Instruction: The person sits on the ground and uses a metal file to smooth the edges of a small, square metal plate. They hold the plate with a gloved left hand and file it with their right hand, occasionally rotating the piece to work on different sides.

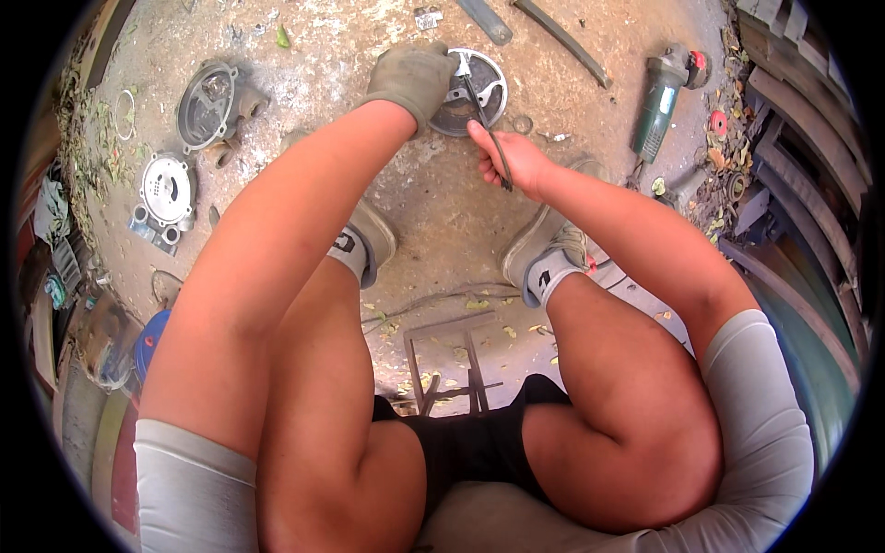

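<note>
My left hand [412,78], in a grey-green work glove, is closed at the left side of a round metal part [498,103] with a pale rim and spokes; its fingertips are partly hidden. A bright silvery spot [463,66] shows beside those fingertips. Bare, my right hand [513,162] is closed around a slender dark metal rod [501,157], thumb on top. The rod slants up and left, its far end over the round part. That part lies on the ground ahead of my shoes. A small ring [523,123] rests just right of it.
Two round metal housings [205,106] [168,191] lie to the left. A green angle grinder [656,112] lies at the right. Flat metal bars [564,41] are at the far side. Scrap metal [802,129] is piled along the right edge, and an angular metal frame [449,364] lies between my legs.
</note>
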The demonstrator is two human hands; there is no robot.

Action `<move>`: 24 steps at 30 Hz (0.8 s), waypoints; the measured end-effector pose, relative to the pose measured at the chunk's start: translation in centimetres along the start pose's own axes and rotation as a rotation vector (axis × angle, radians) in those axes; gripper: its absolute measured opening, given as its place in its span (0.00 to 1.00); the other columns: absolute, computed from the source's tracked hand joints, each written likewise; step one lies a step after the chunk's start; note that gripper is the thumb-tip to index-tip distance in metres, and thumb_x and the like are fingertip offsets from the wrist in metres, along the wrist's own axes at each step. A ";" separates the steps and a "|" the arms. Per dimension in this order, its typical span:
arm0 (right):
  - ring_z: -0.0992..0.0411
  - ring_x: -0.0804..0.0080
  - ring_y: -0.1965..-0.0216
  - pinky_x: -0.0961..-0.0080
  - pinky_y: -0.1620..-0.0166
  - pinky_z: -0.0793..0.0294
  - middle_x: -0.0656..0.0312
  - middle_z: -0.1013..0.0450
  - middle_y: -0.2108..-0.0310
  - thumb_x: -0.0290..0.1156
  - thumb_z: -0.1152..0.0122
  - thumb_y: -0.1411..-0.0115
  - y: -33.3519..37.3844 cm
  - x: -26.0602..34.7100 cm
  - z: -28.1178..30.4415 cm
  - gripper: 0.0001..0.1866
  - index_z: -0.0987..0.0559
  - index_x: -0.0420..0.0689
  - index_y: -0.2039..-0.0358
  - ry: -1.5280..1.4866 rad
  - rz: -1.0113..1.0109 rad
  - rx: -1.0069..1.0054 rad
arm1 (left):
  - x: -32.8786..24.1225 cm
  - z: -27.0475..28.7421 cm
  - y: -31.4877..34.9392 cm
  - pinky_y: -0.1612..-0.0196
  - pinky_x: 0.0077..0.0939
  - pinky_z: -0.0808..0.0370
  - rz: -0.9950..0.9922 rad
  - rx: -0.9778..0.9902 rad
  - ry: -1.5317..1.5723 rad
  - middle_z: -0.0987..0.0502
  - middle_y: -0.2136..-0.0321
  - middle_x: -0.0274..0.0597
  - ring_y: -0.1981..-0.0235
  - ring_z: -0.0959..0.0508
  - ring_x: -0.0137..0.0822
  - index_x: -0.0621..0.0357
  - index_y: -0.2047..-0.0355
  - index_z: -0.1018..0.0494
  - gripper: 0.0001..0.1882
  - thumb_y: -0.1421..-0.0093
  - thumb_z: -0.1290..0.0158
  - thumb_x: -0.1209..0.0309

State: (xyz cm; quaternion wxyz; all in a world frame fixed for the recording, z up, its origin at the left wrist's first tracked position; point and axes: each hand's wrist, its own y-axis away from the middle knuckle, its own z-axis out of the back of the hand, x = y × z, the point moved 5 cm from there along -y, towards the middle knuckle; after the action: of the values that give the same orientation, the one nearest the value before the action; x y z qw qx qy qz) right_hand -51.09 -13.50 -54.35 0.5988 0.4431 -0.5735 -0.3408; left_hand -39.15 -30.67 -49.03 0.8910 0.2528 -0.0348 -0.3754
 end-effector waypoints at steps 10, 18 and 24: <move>0.24 0.71 0.70 0.71 0.66 0.23 0.58 0.24 0.69 0.77 0.47 0.34 -0.1 -0.3 0.0 0.44 0.22 0.38 0.62 -0.006 0.002 -0.004 | -0.1 0.2 0.1 0.44 0.37 0.19 0.001 -0.002 -0.020 0.20 0.48 0.37 0.45 0.17 0.42 0.44 0.46 0.20 0.16 0.34 0.41 0.71; 0.24 0.71 0.72 0.71 0.67 0.24 0.58 0.23 0.71 0.74 0.47 0.32 0.2 -0.1 0.0 0.44 0.20 0.36 0.63 0.058 -0.006 -0.034 | -0.4 -0.2 0.3 0.44 0.36 0.19 -0.002 -0.006 -0.050 0.20 0.46 0.36 0.46 0.17 0.42 0.45 0.46 0.20 0.16 0.34 0.40 0.71; 0.24 0.71 0.75 0.70 0.70 0.24 0.59 0.23 0.74 0.74 0.46 0.32 0.3 0.0 -0.2 0.43 0.20 0.36 0.66 0.070 -0.010 -0.052 | -0.4 -0.5 0.2 0.44 0.36 0.20 0.005 -0.018 -0.042 0.20 0.49 0.36 0.47 0.17 0.42 0.45 0.46 0.21 0.15 0.33 0.41 0.70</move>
State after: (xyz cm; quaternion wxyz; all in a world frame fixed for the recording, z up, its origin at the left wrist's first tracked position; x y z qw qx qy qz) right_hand -50.89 -13.35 -54.10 0.6282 0.4418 -0.5408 -0.3431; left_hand -39.17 -30.09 -49.33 0.8932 0.2364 -0.0508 -0.3790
